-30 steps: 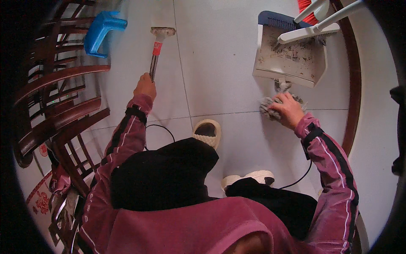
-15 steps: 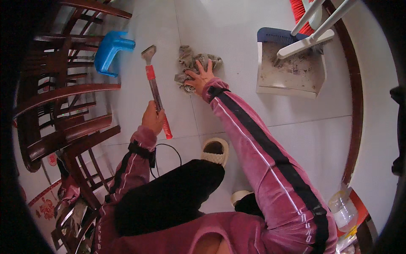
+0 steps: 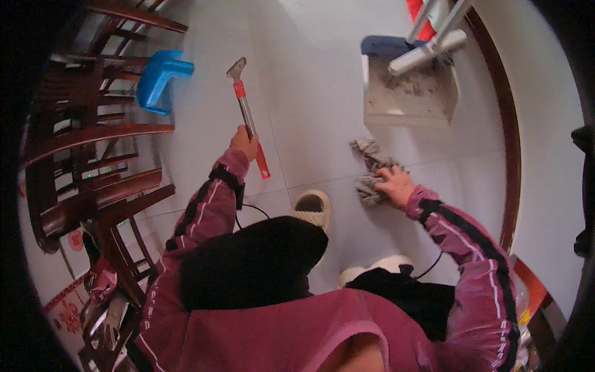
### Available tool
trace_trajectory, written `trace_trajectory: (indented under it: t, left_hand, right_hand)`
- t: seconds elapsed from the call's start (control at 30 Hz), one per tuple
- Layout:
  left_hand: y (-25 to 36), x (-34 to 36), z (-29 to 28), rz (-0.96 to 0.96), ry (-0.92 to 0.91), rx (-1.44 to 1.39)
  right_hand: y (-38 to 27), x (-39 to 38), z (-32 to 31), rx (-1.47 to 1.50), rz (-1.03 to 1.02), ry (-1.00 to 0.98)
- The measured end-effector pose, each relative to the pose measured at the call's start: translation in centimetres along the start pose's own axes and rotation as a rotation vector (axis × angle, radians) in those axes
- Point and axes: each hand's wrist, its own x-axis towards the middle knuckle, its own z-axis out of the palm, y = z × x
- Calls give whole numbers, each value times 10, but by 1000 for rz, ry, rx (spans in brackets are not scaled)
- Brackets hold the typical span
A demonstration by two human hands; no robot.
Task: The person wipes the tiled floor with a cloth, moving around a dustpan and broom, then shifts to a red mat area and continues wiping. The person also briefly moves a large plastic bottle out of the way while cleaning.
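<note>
My left hand is closed around the shaft of a long-handled scraper with red grip sections and a flat metal head pointing away from me. The scraper is held over the pale tiled floor; whether it touches the tiles I cannot tell. Off to the right, my right hand presses on a crumpled grey-brown rag, its fingers bent over the cloth. Part of the rag is hidden beneath that hand. It lies on the tiles just nearer than the dustpan.
A dirty white dustpan, a white-headed brush and a red broom stand near the right wall. At left are a blue plastic stool and dark wooden chairs. My feet wear cream slippers.
My right hand has dragged the rag right and toward me, from beside the scraper to below the dustpan. The left hand and scraper have shifted slightly right and away. My right foot shows more.
</note>
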Motion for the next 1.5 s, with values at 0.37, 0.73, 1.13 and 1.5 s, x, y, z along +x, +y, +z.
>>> trace_trajectory:
  t: [0.37, 0.73, 1.13, 1.5]
  left_hand:
    - [6, 25, 0, -356, 129, -142]
    - [-49, 10, 16, -385, 112, 46]
    - [-79, 4, 30, -619, -128, 44]
    - [189, -63, -12, 362, -798, -1514]
  right_hand:
    - [-11, -35, -28, 120, -288, 231]
    - [-20, 7, 20, -48, -267, 167]
    - [-50, 51, -93, 652, -203, 497]
    - [-86, 75, -137, 1403, -38, 571]
